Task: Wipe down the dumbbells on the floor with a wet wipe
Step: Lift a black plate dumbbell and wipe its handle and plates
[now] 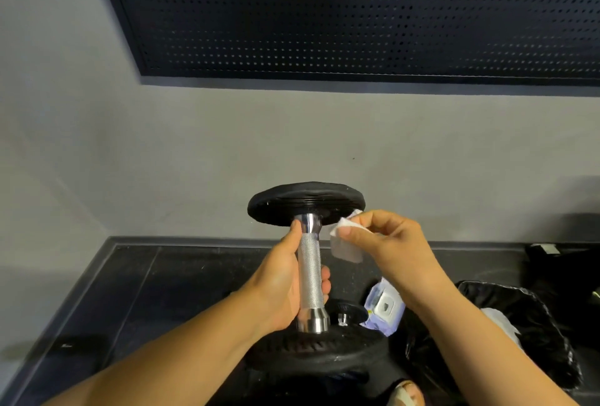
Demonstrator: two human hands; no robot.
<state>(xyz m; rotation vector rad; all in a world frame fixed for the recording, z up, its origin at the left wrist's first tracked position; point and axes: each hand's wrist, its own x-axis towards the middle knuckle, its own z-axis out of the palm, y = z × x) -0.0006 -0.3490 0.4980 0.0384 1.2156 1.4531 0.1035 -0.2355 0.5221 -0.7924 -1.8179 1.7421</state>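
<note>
Gripped in left hand (285, 279): knurled chrome handle of dumbbell (309, 271), fingers wrapped round the lower half, thumb laid up along the bar toward the upper collar. Held upright at centre of frame. Top plate (305, 199) black, raised in front of the wall; bottom plate (311, 352) black, at lower centre. Resting on the floor or lifted clear of it: cannot tell.

Pinched in right hand (386, 243): wipe (345, 243), white, folded, between thumb and fingertips. Placed just right of the handle, upper corner at the underside of the top plate; touching or a shade apart, cannot tell.

Pack (384, 308): pale purple, white lid patch on its face, lying right of the dumbbell, below the right wrist.

Small disc (349, 308): black, with a chrome nut, between bottom plate and pack, touching the pack; remainder hidden.

Bag (532, 350): black, glossy, mouth open, lower right of frame; white crumpled material (501, 321) inside.

Floor (130, 292): dark tiles, across the lower part of frame.

Wall (194, 145): plain grey, across the middle of frame.

Panel (357, 9): dark, perforated, mounted on the wall, upper centre and upper right.
</note>
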